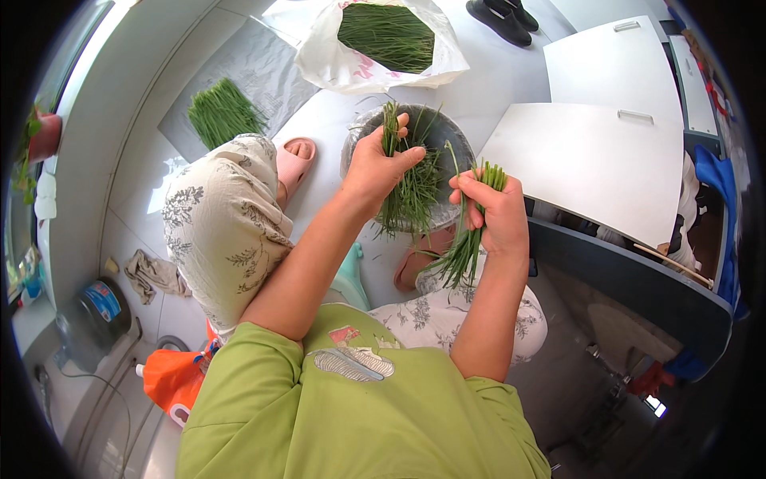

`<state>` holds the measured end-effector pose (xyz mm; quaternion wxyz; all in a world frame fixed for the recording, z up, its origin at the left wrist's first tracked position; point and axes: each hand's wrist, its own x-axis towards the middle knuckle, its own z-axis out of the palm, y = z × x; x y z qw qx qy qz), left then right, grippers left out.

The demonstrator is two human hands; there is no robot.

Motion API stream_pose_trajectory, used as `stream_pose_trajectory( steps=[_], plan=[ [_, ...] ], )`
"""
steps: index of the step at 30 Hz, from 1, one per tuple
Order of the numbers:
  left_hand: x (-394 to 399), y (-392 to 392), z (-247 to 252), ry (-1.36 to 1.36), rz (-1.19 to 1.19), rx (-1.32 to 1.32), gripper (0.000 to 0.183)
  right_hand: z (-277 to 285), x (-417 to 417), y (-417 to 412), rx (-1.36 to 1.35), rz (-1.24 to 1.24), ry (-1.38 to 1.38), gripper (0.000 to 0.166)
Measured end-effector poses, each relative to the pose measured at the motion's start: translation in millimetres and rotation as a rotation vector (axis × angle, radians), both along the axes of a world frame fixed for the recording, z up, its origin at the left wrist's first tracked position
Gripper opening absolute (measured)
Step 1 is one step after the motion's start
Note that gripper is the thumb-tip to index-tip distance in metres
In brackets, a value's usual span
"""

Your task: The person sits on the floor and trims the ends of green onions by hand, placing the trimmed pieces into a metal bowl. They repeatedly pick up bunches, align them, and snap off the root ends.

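My left hand (pixel 380 164) grips a loose bunch of thin green stalks, like Chinese chives (pixel 391 129), over a lined bin (pixel 462 143). More green leaves (pixel 416 191) lie and hang at the bin's mouth below that hand. To the right, my right hand (pixel 492 203) is closed around a neater bunch of chives (pixel 470 251), cut ends up and leaf tips hanging down. A single stalk (pixel 453 158) stands up from its thumb and fingertips. At the top, a white plastic bag (pixel 323 60) holds many chives (pixel 389 36). A trimmed pile of chives (pixel 224 114) lies on a grey sheet (pixel 263 51).
White cabinet fronts (pixel 589 161) and a dark panel (pixel 628 287) stand on the right. Black shoes (pixel 499 21) rest on the floor behind. On the left are a large water bottle (pixel 96 323), a cloth (pixel 152 275) and an orange container (pixel 173 377). Pink slippers (pixel 296 164) are near the bin.
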<state>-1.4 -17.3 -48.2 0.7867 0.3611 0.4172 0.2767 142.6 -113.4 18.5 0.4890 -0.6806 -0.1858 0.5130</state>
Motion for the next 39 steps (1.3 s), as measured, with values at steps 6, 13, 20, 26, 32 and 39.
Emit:
stream_pose_trajectory(
  steps=[6,13,20,26,32,39],
  plan=[
    [3,-5,17,-0.046,-0.188,0.003,0.013,-2,-5,2,-0.016,0.060,0.015,0.011],
    [5,-10,4,0.078,-0.254,0.228,0.012,-8,-12,4,-0.036,0.118,-0.082,0.010],
    [9,-13,-9,0.273,-0.198,0.667,0.013,-9,-14,7,-0.064,0.099,-0.104,0.010],
    [11,-18,-7,0.346,-0.139,0.744,0.007,-8,-16,10,-0.079,0.085,-0.113,0.010],
    [5,-4,-14,0.389,-0.035,0.593,0.010,-5,-11,6,-0.080,0.075,-0.162,0.010],
    [5,-7,1,0.148,-0.247,0.293,0.020,-11,-11,5,-0.104,0.071,-0.203,0.011]
  ],
)
